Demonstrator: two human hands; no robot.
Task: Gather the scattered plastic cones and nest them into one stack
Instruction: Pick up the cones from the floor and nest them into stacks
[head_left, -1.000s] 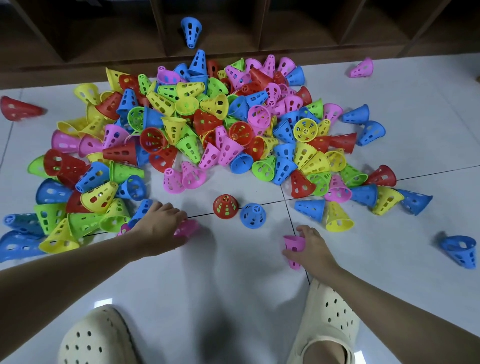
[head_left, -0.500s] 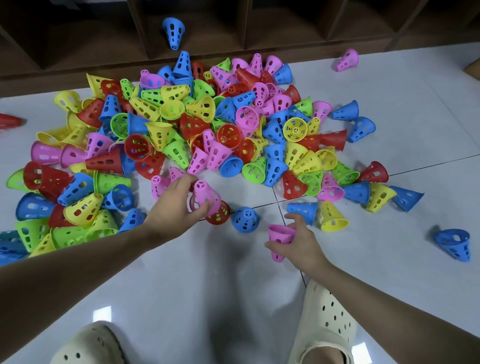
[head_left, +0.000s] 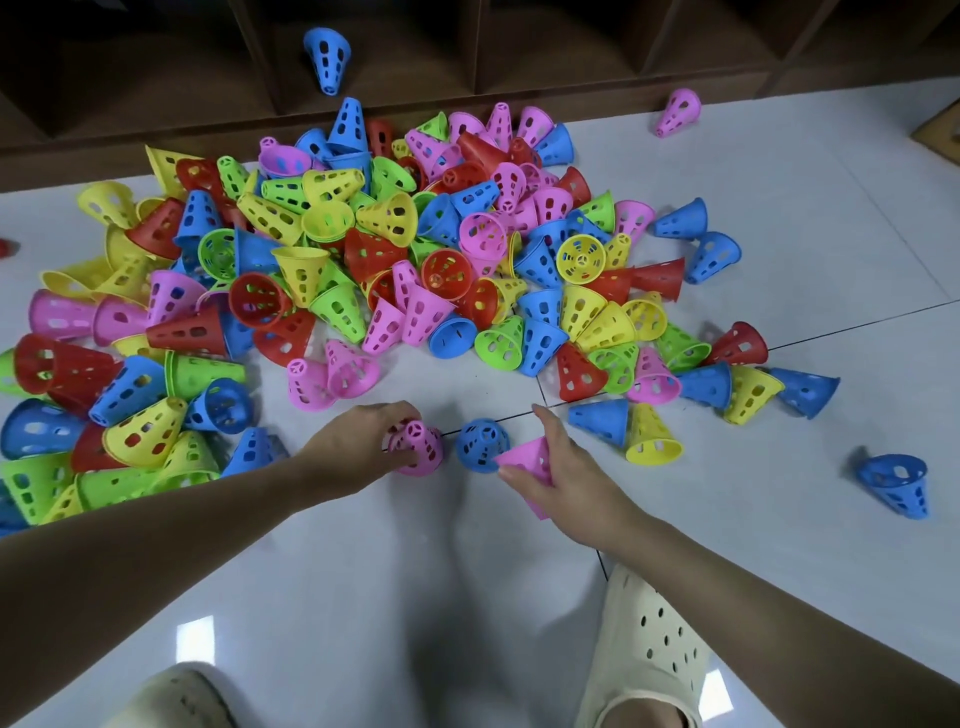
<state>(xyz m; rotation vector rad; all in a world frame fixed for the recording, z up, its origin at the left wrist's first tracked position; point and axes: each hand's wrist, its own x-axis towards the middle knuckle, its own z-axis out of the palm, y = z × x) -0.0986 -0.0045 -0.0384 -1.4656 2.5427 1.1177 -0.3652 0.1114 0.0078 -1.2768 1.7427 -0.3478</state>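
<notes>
Now my left hand (head_left: 358, 441) is closed round a pink cone (head_left: 418, 449), fingers wrapped on its side, narrow tip with the spoked cap pointing up and a bit right. It sits low at the floor (head_left: 363, 597); I can't tell if it's lifted or touching the tile. My right hand (head_left: 561, 467) grips a second pink cone (head_left: 530, 462), lying tilted, wide mouth toward my left, narrow end back toward my wrist. Between the two hands stands a blue cone (head_left: 483, 444), tip up, just beside the mouth of the right-hand cone. So the two pink cones are near each other, apart, blue one in the gap. Axes don't line up yet: left one points up, right one lies sideways. My guess at the next move: bring the left cone's tip into the right cone's open mouth, going over or round the blue one. Left hand is nearer the big pile (head_left: 363, 260), which lies ahead of both hands. Stack barely begun.
</notes>
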